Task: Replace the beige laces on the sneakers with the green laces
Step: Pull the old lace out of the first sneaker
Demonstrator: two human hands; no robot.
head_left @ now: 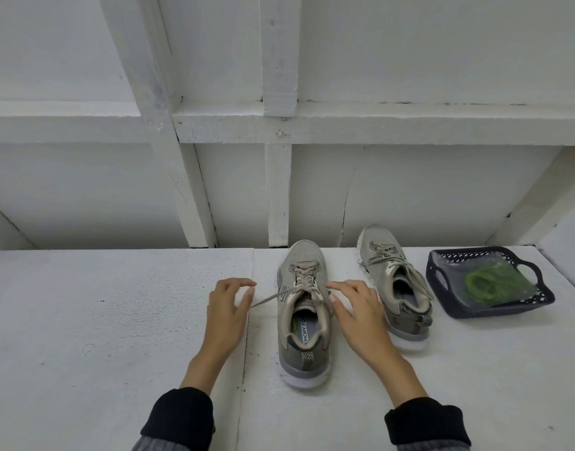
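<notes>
- White painted boards make up the wall, and a white table (116, 320) below it carries everything.
- Near the table's middle stands one sneaker (304, 317), toe toward the back edge, its beige lace (304, 281) threaded through all eyelets.
- One lace end (269, 297) runs out leftward from the top eyelets to the left hand (229, 304), whose thumb and fingers curl toward the tip; it seems to pinch the tip, though the contact itself is small and hard to confirm.
- On the sneaker's other side, the right hand (357, 309) has loosely bent, spread fingers reaching toward the collar; whether it touches the shoe or the other lace end, I cannot tell.
- Just right of it, closer to the back edge, sits the second sneaker (395, 281), also laced in beige with loose ends trailing over its side.
- Toward the table's right edge sits a dark basket (455, 307) holding the green laces (488, 283), apparently in a clear bag.
- Judged stage: unlacing is just starting; no green lace is in use.
- Risk: pulling the lace sideways with the shoe unbraced may drag or tip the sneaker into its neighbour.
- Risk: yanking one end hard could jam the crossings instead of loosening them row by row.
</notes>
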